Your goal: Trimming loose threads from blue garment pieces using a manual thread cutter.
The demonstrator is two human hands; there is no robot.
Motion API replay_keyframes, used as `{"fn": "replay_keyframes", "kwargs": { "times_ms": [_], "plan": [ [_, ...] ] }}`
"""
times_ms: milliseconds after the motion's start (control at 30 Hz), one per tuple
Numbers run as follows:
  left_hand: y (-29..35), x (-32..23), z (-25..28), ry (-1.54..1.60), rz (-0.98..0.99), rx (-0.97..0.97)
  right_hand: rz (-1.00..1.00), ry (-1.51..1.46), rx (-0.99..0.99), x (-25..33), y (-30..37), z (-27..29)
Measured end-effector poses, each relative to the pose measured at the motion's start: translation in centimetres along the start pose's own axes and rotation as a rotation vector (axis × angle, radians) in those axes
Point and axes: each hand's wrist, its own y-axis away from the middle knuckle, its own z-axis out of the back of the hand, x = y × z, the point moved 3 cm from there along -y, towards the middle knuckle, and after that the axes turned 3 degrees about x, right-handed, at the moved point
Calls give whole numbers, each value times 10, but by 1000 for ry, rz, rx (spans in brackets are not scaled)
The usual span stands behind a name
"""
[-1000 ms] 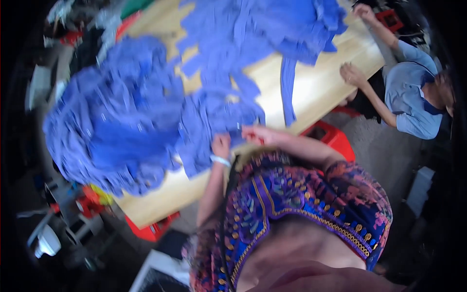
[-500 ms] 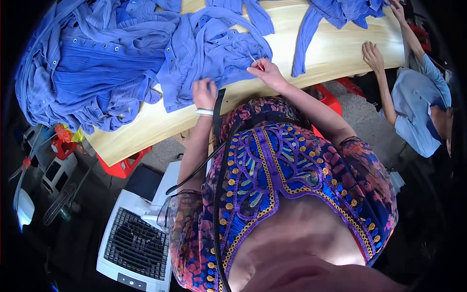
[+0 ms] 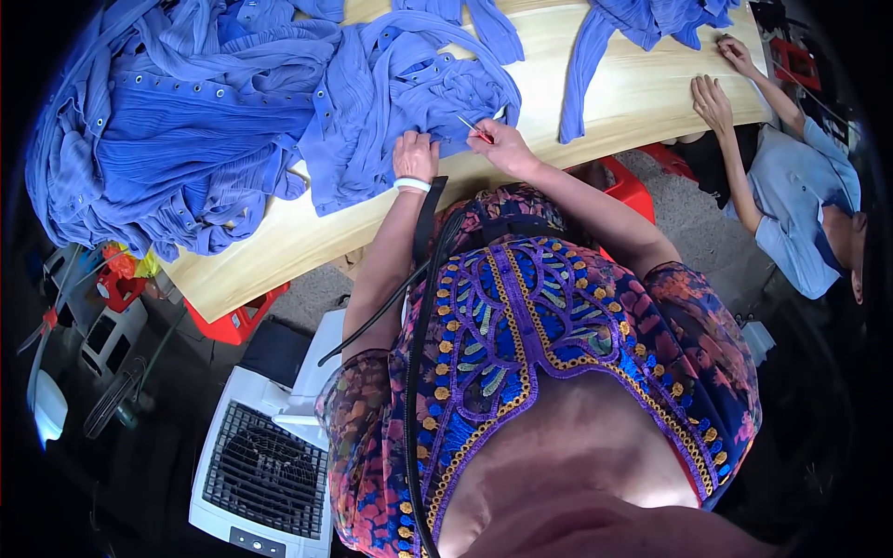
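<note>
A blue ribbed garment (image 3: 391, 98) with metal eyelets or snaps along its edge lies in front of me on the wooden table (image 3: 251, 244). My left hand (image 3: 416, 156), a pale band on its wrist, rests at the garment's near edge with its fingers bent and pressed together on the cloth. Just to its right, my right hand (image 3: 504, 149) is closed round a small tool (image 3: 482, 136) with a red handle and a thin metal tip. That tip points up and left over the garment. The tool's exact kind is too small to tell.
More blue garments (image 3: 186, 135) are heaped at the left. Across to the right lies another blue garment (image 3: 642, 20), near a co-worker's hands (image 3: 713, 104). Red stools (image 3: 628, 191) stand under the table. A white air cooler (image 3: 265, 465) is at the lower left.
My left hand has moved right and up along the garment's near edge, closer to my right hand. The tool's tip has shifted slightly left and down. The co-worker's far hand has come lower.
</note>
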Motion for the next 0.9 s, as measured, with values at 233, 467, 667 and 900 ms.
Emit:
{"fn": "replay_keyframes", "kwargs": {
  "times_ms": [233, 467, 667, 900],
  "plan": [
    [-4, -10, 2, -98, -3, 7, 2, 19, 16, -5, 1, -3],
    [0, -7, 28, 98, 80, -103, -4, -33, 73, 10, 11, -1],
    [4, -21, 63, 235, 161, -115, 11, -147, 253, 29, 21, -5],
    [9, -16, 71, 859, 571, 197, 57, -143, 448, 42, 25, -11]
  ]
}}
